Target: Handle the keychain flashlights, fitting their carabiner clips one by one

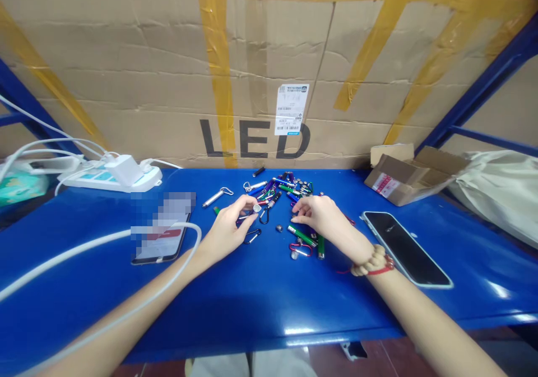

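Between the thumb and fingers of my left hand is a small silver round-ended tube, its open-looking end facing me. My right hand hovers over the right side of the pile with its fingertips drawn together; whatever they pinch, if anything, is hidden. In front of both hands lies a loose pile of small metal tubes and carabiner clips. A green tube with a white label and a red carabiner lie below my right hand. A black carabiner is beside my left fingers. A silver tube with a clip lies to the left.
A phone lies on the left, crossed by a white cable; another phone lies on the right. A power strip and a small open cardboard box stand at the back of the blue table, before a large carton.
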The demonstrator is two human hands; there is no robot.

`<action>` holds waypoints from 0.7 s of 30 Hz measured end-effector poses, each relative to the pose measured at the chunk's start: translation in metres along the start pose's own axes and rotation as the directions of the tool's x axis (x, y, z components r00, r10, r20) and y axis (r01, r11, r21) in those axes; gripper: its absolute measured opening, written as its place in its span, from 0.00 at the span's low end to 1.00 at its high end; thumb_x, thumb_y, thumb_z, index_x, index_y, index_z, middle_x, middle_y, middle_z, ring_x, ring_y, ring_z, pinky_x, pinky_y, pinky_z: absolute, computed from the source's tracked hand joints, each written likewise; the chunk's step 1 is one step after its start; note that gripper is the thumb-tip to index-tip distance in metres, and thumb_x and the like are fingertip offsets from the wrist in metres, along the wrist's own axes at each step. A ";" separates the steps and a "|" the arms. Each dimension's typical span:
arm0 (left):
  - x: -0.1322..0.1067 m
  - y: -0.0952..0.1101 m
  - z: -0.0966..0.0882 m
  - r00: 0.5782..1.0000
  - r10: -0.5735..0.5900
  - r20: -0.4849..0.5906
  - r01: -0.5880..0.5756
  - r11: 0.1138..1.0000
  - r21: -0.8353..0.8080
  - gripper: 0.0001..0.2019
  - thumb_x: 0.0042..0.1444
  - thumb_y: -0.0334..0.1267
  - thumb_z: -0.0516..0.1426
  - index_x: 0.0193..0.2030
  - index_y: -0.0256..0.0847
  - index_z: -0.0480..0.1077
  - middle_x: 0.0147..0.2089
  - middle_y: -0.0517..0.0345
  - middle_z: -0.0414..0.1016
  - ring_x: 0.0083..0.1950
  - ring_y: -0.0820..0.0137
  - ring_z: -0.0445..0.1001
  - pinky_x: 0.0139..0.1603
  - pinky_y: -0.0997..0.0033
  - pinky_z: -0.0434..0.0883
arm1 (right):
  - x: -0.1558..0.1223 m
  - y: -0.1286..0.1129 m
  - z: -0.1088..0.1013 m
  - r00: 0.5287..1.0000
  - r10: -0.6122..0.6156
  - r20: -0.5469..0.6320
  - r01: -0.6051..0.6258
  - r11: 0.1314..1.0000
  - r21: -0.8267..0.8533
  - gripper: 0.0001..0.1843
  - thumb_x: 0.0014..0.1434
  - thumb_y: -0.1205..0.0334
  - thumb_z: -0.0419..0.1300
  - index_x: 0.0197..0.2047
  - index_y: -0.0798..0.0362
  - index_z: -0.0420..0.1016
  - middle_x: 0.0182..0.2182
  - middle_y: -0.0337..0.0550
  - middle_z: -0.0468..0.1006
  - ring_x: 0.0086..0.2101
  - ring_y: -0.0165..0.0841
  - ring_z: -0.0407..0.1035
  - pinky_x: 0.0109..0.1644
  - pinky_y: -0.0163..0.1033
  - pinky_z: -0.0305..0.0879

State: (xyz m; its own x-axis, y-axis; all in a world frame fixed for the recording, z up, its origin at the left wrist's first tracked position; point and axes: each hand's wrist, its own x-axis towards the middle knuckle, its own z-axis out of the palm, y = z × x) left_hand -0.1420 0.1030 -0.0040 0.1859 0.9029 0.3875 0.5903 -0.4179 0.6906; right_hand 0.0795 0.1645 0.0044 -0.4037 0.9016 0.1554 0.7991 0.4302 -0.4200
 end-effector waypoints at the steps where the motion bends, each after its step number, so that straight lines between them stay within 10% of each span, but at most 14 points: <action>1: -0.001 0.001 0.000 1.000 0.002 0.007 -0.002 1.000 -0.002 0.06 0.59 0.35 0.50 0.42 0.41 0.64 0.42 0.57 0.73 0.42 0.70 0.73 0.45 0.70 0.68 | 0.001 0.000 0.001 0.999 -0.034 -0.027 0.034 0.999 0.030 0.06 0.48 0.63 0.67 0.31 0.54 0.76 0.25 0.39 0.78 0.28 0.31 0.73 0.31 0.34 0.64; 10: -0.005 0.015 0.003 0.993 -0.025 0.113 0.033 0.997 -0.070 0.11 0.61 0.41 0.49 0.42 0.41 0.68 0.44 0.56 0.75 0.39 0.70 0.73 0.40 0.74 0.68 | -0.004 -0.028 0.000 0.968 -0.106 -0.228 0.227 0.756 0.614 0.10 0.50 0.59 0.64 0.35 0.55 0.75 0.30 0.43 0.79 0.30 0.32 0.75 0.36 0.37 0.73; 21: -0.006 0.018 0.003 0.987 -0.065 0.144 0.070 0.997 -0.034 0.12 0.62 0.41 0.47 0.40 0.39 0.68 0.39 0.56 0.75 0.37 0.70 0.72 0.39 0.73 0.66 | -0.017 -0.047 0.006 0.899 -0.252 -0.357 0.431 0.649 0.627 0.12 0.53 0.64 0.63 0.43 0.53 0.71 0.34 0.42 0.78 0.34 0.29 0.74 0.42 0.37 0.73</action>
State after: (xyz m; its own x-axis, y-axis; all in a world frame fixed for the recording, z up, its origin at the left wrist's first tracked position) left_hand -0.1300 0.0902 0.0040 0.2584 0.9332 0.2499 0.5750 -0.3564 0.7364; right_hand 0.0466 0.1285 0.0158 -0.4055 0.7187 0.5649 0.0647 0.6390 -0.7665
